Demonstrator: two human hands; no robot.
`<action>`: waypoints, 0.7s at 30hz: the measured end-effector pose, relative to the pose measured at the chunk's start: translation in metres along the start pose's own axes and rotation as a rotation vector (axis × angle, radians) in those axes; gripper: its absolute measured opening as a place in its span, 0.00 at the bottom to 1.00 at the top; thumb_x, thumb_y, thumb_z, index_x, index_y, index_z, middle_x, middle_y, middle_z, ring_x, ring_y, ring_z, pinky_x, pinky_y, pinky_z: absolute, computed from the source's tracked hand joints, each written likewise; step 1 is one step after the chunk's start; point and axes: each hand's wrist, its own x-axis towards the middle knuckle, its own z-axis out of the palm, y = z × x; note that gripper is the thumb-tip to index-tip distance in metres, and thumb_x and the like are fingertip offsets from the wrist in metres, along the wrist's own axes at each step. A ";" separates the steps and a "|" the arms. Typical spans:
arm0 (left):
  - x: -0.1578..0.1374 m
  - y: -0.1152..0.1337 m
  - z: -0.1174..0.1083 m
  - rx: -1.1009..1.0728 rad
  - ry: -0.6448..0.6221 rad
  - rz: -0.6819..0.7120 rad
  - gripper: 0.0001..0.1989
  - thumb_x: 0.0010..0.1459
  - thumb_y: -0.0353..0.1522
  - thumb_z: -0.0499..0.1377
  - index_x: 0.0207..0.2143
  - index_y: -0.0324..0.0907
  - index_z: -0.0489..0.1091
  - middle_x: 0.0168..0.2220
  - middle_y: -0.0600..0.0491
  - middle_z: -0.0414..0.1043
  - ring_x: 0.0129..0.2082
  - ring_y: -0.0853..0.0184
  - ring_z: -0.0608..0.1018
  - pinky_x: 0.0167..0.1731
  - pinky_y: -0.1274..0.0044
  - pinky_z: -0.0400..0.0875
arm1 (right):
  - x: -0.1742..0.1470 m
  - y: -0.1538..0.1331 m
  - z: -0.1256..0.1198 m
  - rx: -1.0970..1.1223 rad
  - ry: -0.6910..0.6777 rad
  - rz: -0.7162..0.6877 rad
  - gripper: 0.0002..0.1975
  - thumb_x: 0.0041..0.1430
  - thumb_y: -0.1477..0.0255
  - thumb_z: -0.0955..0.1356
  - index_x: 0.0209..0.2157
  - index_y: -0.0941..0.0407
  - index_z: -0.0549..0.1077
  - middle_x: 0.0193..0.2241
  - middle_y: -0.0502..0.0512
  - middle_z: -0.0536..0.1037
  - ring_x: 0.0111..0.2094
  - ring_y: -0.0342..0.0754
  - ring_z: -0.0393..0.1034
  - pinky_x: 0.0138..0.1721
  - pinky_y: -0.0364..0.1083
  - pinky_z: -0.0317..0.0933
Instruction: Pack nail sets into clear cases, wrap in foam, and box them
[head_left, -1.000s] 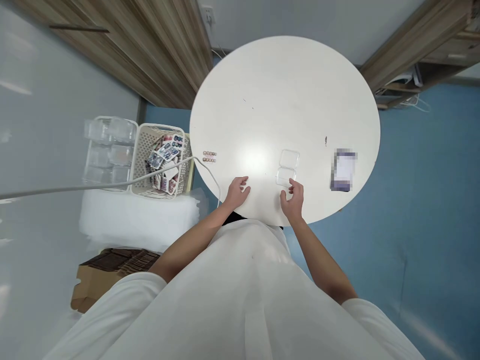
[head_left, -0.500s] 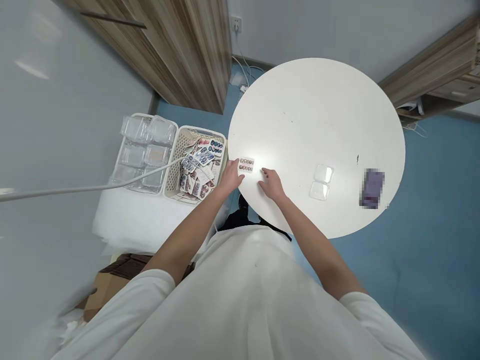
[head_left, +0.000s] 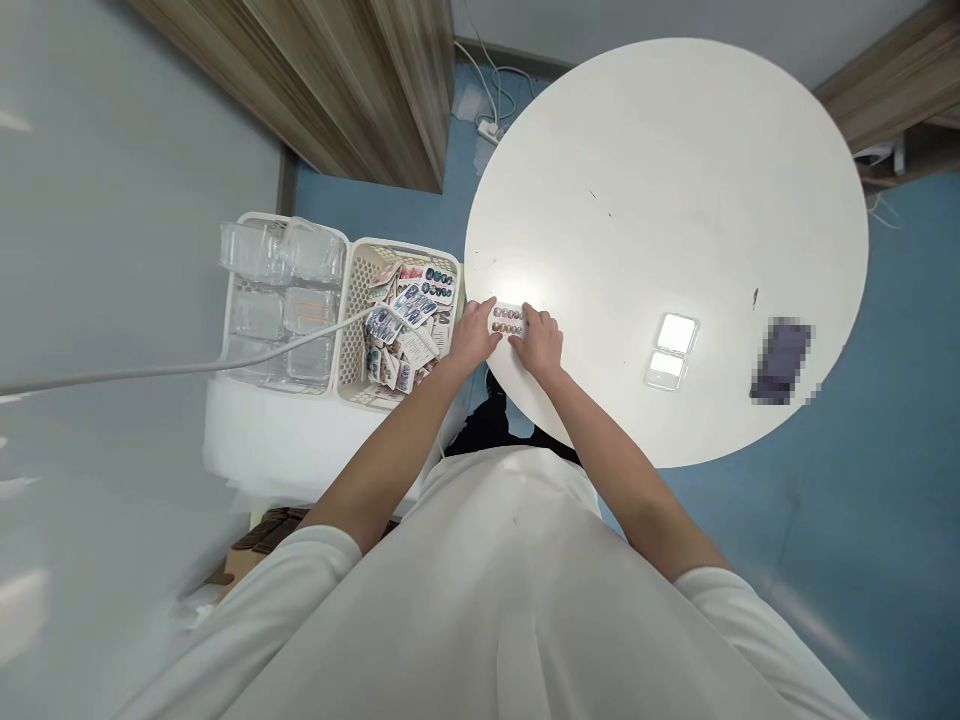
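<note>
A small white card of press-on nails (head_left: 508,321), set in two rows, lies at the near left edge of the round white table (head_left: 675,180). My left hand (head_left: 474,335) grips its left edge between thumb and fingers. At the card's right edge, my right hand (head_left: 540,340) pinches it the same way. Further right on the table rests an opened clear plastic case (head_left: 673,350), its two halves spread flat. To the left of my hands, a basket (head_left: 356,290) holds a heap of similar nail cards (head_left: 412,310).
Another basket (head_left: 232,290) at the far left holds several clear plastic cases (head_left: 311,310). A pale cable (head_left: 187,368) crosses in front of both baskets. Near the table's right edge lies a blurred purple object (head_left: 782,360). A wooden cabinet (head_left: 360,90) stands beyond the baskets.
My right hand has moved left and closed on the right edge of the nail card. My left hand stays at its left edge. The camera view has shifted.
</note>
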 end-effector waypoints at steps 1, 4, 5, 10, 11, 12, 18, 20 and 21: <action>0.000 0.000 0.000 -0.010 0.006 0.004 0.32 0.46 0.28 0.61 0.55 0.42 0.58 0.43 0.46 0.60 0.42 0.57 0.69 0.44 0.68 0.64 | 0.000 0.000 0.001 0.005 -0.002 0.004 0.29 0.51 0.67 0.66 0.55 0.51 0.57 0.44 0.60 0.65 0.46 0.59 0.57 0.45 0.59 0.55; 0.000 -0.001 0.000 -0.042 0.030 0.010 0.30 0.45 0.26 0.61 0.52 0.42 0.59 0.44 0.47 0.61 0.41 0.59 0.69 0.42 0.69 0.65 | -0.001 0.001 0.001 0.007 -0.003 0.020 0.28 0.51 0.67 0.67 0.54 0.51 0.58 0.43 0.60 0.65 0.46 0.59 0.58 0.44 0.59 0.55; -0.001 0.000 0.000 -0.053 0.033 0.008 0.30 0.45 0.26 0.61 0.52 0.42 0.60 0.44 0.47 0.61 0.40 0.59 0.70 0.42 0.69 0.65 | -0.001 0.001 0.002 0.006 0.004 0.021 0.28 0.51 0.67 0.67 0.54 0.51 0.58 0.43 0.60 0.65 0.46 0.59 0.58 0.44 0.59 0.55; -0.004 -0.001 0.001 -0.097 0.045 0.017 0.29 0.45 0.25 0.61 0.52 0.42 0.58 0.43 0.47 0.62 0.41 0.61 0.69 0.42 0.70 0.64 | -0.002 -0.004 0.001 -0.003 0.050 0.022 0.26 0.50 0.69 0.67 0.52 0.51 0.60 0.44 0.59 0.66 0.45 0.58 0.59 0.44 0.58 0.55; -0.004 -0.001 0.002 -0.103 0.053 0.022 0.29 0.46 0.25 0.60 0.52 0.42 0.58 0.43 0.47 0.62 0.42 0.61 0.69 0.42 0.70 0.64 | -0.002 -0.005 0.000 -0.007 0.050 0.024 0.26 0.50 0.70 0.67 0.52 0.51 0.60 0.44 0.59 0.66 0.46 0.58 0.59 0.44 0.58 0.55; -0.005 -0.002 0.003 -0.108 0.062 0.026 0.29 0.46 0.25 0.60 0.52 0.42 0.57 0.43 0.47 0.62 0.42 0.61 0.69 0.43 0.70 0.64 | -0.003 -0.006 0.000 -0.008 0.047 0.023 0.26 0.50 0.70 0.67 0.52 0.51 0.59 0.45 0.59 0.66 0.46 0.58 0.59 0.44 0.58 0.55; -0.012 0.003 0.009 -0.100 0.093 0.059 0.32 0.45 0.24 0.59 0.54 0.41 0.56 0.45 0.46 0.61 0.43 0.60 0.68 0.43 0.70 0.65 | -0.008 0.001 -0.003 0.055 0.022 -0.065 0.29 0.51 0.73 0.65 0.55 0.53 0.55 0.45 0.60 0.66 0.47 0.56 0.60 0.46 0.57 0.56; -0.016 0.007 0.010 -0.103 0.084 0.088 0.33 0.45 0.24 0.59 0.55 0.41 0.55 0.46 0.46 0.60 0.41 0.62 0.69 0.43 0.71 0.65 | -0.012 0.009 -0.006 0.110 0.008 -0.108 0.32 0.51 0.74 0.65 0.57 0.54 0.53 0.46 0.60 0.65 0.47 0.55 0.61 0.46 0.55 0.58; -0.017 0.010 0.011 -0.110 0.076 0.103 0.33 0.45 0.24 0.59 0.55 0.41 0.55 0.46 0.46 0.60 0.40 0.63 0.69 0.42 0.72 0.66 | -0.014 0.014 -0.009 0.142 0.003 -0.127 0.33 0.50 0.74 0.65 0.58 0.54 0.52 0.46 0.60 0.64 0.47 0.54 0.60 0.47 0.55 0.58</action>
